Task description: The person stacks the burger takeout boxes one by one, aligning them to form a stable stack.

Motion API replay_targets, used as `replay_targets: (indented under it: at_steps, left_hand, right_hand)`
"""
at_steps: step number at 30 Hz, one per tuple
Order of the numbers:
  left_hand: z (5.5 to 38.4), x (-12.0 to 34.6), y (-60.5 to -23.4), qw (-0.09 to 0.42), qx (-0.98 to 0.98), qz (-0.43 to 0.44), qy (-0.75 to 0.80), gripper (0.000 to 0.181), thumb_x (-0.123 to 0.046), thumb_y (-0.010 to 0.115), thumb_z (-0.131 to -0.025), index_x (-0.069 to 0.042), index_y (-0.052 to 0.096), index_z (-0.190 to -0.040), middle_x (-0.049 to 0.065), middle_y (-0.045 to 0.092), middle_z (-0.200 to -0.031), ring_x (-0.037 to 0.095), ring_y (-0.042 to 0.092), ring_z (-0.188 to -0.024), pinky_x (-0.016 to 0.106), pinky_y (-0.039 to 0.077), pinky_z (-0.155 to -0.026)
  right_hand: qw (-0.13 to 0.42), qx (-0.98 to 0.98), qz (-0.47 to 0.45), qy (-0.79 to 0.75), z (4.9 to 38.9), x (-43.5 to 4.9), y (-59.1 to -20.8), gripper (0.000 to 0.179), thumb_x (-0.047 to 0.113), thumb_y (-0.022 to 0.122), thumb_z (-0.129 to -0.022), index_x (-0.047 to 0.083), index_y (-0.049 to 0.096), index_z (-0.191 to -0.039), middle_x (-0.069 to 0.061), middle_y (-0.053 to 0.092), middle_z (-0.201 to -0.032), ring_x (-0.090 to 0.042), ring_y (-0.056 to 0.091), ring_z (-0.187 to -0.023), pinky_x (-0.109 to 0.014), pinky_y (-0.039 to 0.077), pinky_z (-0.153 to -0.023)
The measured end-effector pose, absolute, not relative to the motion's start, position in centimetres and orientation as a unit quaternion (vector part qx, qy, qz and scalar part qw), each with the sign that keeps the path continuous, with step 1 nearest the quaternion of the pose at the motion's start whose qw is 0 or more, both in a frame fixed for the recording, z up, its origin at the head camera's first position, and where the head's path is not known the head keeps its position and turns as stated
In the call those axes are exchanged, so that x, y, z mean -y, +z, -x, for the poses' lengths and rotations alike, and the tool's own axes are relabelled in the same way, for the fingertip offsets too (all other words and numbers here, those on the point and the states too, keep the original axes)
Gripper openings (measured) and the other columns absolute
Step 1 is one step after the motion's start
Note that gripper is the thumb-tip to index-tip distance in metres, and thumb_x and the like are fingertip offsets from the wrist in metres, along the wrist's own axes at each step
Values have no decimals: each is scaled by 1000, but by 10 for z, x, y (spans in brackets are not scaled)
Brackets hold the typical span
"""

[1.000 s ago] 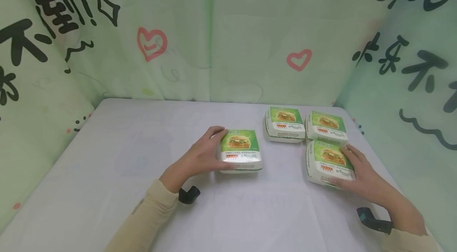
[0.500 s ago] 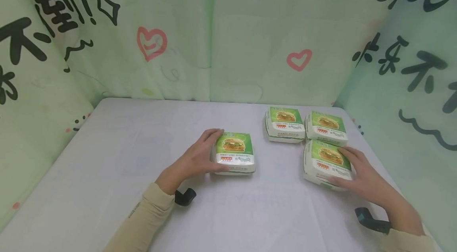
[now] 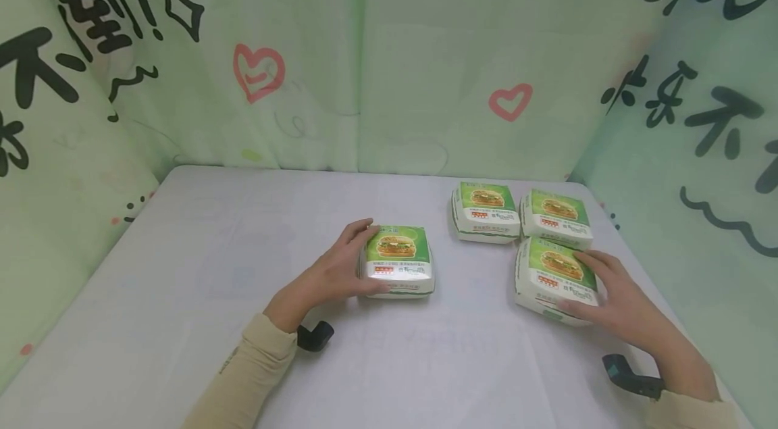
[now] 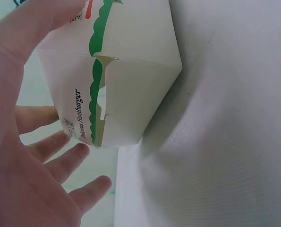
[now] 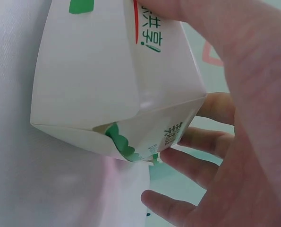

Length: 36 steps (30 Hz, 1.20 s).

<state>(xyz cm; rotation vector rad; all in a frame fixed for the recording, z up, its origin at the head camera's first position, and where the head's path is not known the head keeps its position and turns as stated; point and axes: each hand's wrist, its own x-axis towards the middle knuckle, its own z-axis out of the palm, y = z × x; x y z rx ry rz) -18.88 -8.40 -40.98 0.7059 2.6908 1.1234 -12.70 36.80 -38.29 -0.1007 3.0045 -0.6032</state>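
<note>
Near the middle of the table, my left hand (image 3: 337, 267) grips a green-and-white hamburger box (image 3: 398, 260) by its left side, thumb at the front and fingers toward the back. That box (image 4: 131, 80) shows a scalloped green edge and a slightly gapped side flap in the left wrist view. On the right, my right hand (image 3: 614, 300) holds a second hamburger box (image 3: 558, 280) by its right side, thumb on the front. This box (image 5: 88, 71) sits slightly turned, its base right at the white cloth in the right wrist view. The undersides are hidden.
Two more hamburger boxes stand behind: one at the back right (image 3: 556, 218), right at the far edge of the right-hand box, and one to its left (image 3: 486, 213). The white-covered table (image 3: 182, 267) is bounded by green printed curtains (image 3: 413, 64).
The left hand has slid its box a little left and nearer me, then stopped. The right hand has shifted its box slightly left and toward me. The two back boxes have not moved.
</note>
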Motion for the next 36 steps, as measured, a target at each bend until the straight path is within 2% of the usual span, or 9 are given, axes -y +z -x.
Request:
replay_targets:
  at_steps: [6, 20, 36]
  left_hand:
    - [188, 84, -412, 66, -886, -234, 395, 109, -48, 82, -75, -16, 20, -159, 1, 14, -164, 25, 26, -150, 49, 33, -118]
    - [190, 84, -413, 45, -889, -241, 386, 99, -42, 82, -78, -9, 29, -155, 4, 24, -162, 24, 29, -149, 46, 32, -119]
    - [188, 83, -412, 42, -891, -239, 383, 99, -42, 84, -76, -7, 33, -154, 4, 27, -160, 25, 32, -147, 44, 34, -118]
  right_hand:
    - [32, -980, 35, -192, 127, -368, -384, 103, 54, 75, -81, -2, 25, -152, -33, 18, -153, -54, 30, -129, -77, 35, -96]
    - [31, -980, 33, -192, 129, -362, -381, 103, 55, 75, -81, 1, 26, -153, -31, 18, -154, -53, 31, -129, -77, 36, -95]
    - [-21, -972, 89, -216, 133, -329, -352, 99, 46, 81, -79, 8, 29, -155, -24, 24, -156, -48, 33, -131, -76, 39, -92]
